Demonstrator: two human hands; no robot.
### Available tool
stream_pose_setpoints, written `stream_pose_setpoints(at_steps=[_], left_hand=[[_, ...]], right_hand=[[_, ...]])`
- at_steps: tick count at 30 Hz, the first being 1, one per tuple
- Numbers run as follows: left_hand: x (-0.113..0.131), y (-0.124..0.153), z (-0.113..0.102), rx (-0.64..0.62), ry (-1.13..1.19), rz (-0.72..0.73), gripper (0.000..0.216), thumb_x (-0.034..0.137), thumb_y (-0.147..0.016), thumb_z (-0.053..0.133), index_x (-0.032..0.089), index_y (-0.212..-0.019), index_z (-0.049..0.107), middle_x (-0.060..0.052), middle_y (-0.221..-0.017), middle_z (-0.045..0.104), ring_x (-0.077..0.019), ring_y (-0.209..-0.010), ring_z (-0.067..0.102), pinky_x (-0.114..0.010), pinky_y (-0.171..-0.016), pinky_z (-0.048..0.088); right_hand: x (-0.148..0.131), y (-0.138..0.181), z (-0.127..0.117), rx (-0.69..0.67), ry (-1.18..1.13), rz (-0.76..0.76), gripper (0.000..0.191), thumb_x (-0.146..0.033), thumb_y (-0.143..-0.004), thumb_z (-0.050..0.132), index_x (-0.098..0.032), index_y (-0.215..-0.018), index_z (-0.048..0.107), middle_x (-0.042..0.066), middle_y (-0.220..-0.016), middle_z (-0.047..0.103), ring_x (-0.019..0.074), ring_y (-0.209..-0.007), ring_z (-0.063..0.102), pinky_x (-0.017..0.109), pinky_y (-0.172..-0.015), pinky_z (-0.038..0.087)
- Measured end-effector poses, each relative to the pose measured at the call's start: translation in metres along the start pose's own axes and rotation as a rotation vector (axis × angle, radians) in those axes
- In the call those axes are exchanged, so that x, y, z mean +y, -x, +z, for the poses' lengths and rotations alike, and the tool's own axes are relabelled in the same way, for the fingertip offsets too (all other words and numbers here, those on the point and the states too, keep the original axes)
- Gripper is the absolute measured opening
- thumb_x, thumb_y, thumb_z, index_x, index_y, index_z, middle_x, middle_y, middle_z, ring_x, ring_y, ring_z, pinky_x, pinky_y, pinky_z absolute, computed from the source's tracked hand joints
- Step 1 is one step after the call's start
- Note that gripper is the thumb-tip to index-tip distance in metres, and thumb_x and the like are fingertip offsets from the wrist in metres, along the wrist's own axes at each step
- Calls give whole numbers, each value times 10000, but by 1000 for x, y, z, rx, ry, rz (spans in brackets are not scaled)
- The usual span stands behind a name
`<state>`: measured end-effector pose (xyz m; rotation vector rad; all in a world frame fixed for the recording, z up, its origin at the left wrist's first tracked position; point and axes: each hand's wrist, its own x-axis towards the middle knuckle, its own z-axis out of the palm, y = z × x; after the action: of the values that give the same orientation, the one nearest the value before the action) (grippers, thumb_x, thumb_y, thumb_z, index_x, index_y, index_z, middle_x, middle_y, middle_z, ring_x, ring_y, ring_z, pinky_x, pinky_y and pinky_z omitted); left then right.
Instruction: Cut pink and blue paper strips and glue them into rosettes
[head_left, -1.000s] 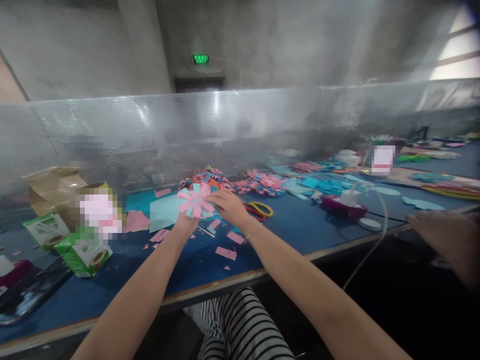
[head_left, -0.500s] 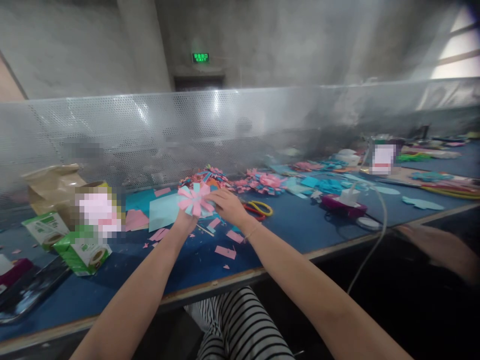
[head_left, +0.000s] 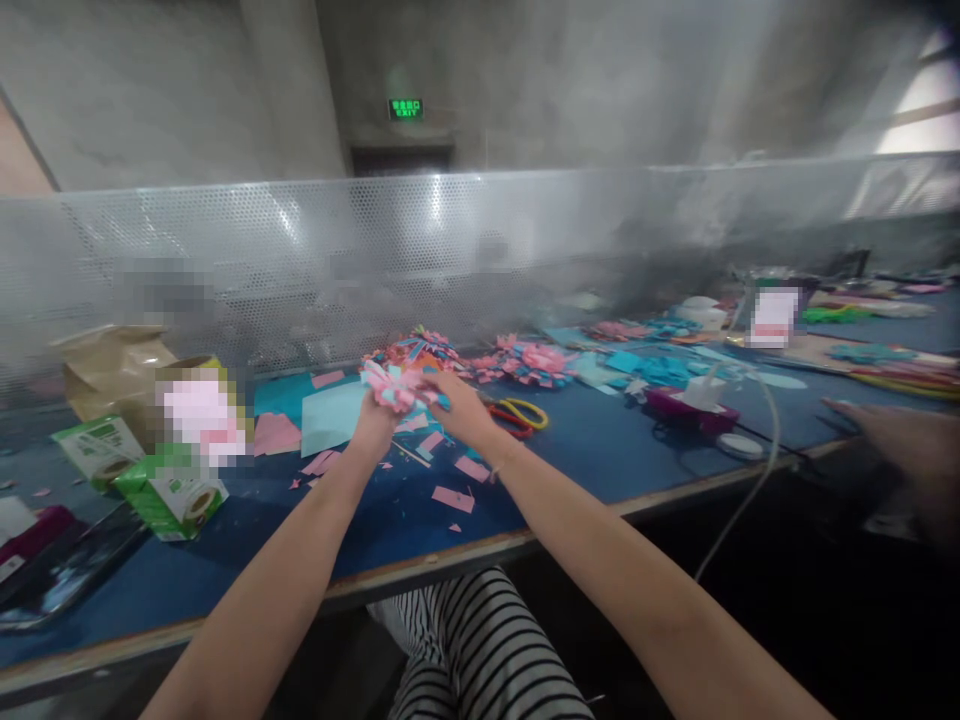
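A pink and blue paper flower (head_left: 394, 383) is held up over the blue table (head_left: 600, 450), tipped so that its face points away from me. My left hand (head_left: 373, 428) grips it from below. My right hand (head_left: 459, 408) pinches its right side with closed fingers. Pink paper scraps (head_left: 453, 498) and a light blue sheet (head_left: 330, 418) lie under the hands. Yellow-handled scissors (head_left: 521, 413) rest just right of my right hand.
Finished paper flowers (head_left: 525, 360) are piled by the perforated metal screen (head_left: 480, 250). Green cartons (head_left: 169, 492) and a brown paper bag (head_left: 105, 365) stand at left. A pink tape holder (head_left: 690, 408) and white cable (head_left: 750, 480) lie at right. Another person's hand (head_left: 900, 445) reaches in at the right edge.
The flower has tilted from facing me to facing away, and both hands have lifted it slightly. The other person's hand at right has moved.
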<state>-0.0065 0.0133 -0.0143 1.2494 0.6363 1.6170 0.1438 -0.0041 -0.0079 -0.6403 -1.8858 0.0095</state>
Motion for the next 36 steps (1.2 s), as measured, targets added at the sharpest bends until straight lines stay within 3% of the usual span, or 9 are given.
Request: stream_pose_setpoints(at_steps=[2,6,11,15,20,23,28,32,36], left_hand=[[4,-1,4,-7,28,15,337,190,-480,727,192,-760,540,15,-747,588,-120,-712,555,-300,-710,442],[11,-4,6,87,26,37,277,143,-431,686,178,-588,461,60,-593,517,-90,-631,522,-252,-674,418],[19,-8,-2,175,2,-5,251,149,-434,661,173,-563,447,72,-531,475,-63,-557,486,-217,-627,398],[23,-11,-9,209,-108,-66,261,221,-457,684,171,-581,459,56,-536,494,-71,-551,488,-215,-592,389],[23,-11,-10,99,-209,-84,246,251,-488,673,161,-548,452,60,-488,453,-55,-477,426,-203,-516,353],[20,-9,-8,52,-210,-153,244,261,-481,676,156,-600,491,58,-510,473,-58,-479,438,-211,-525,375],[19,-6,-5,11,-170,-241,263,244,-462,684,161,-599,476,59,-502,473,-70,-479,456,-234,-527,412],[21,-3,-3,-26,-154,-270,252,229,-470,686,164,-586,471,73,-478,438,-67,-472,444,-273,-566,455],[23,0,1,-38,-132,-307,252,219,-467,688,168,-646,517,47,-570,521,-90,-536,514,-265,-572,462]], right_hand=[[-1,-1,4,63,-186,170,421,-152,-714,501,-193,-1127,427,59,-999,570,151,-904,544,323,-823,436],[9,-5,8,89,-481,383,507,-242,-662,585,-200,-1124,382,35,-955,574,123,-808,566,272,-735,459],[37,-7,-4,193,-424,569,219,-338,-665,567,-162,-791,535,24,-806,580,121,-738,550,280,-714,438],[42,-5,-8,141,-524,668,245,-390,-656,579,-161,-732,534,5,-696,567,114,-674,540,259,-641,430],[33,0,1,45,-695,725,442,-310,-611,662,-216,-998,472,23,-998,550,112,-854,541,250,-728,433],[30,1,5,-7,-752,873,470,-270,-612,673,-220,-1023,449,18,-948,550,115,-808,561,261,-705,449],[24,1,2,11,-1015,1033,360,-233,-649,648,-217,-941,439,2,-856,549,120,-727,594,271,-650,481],[21,0,0,-27,-952,1081,289,-191,-666,630,-195,-898,458,9,-798,572,100,-669,575,238,-602,471],[22,2,2,-72,-918,1095,207,-177,-670,621,-174,-832,492,5,-759,576,84,-637,554,223,-602,452]])
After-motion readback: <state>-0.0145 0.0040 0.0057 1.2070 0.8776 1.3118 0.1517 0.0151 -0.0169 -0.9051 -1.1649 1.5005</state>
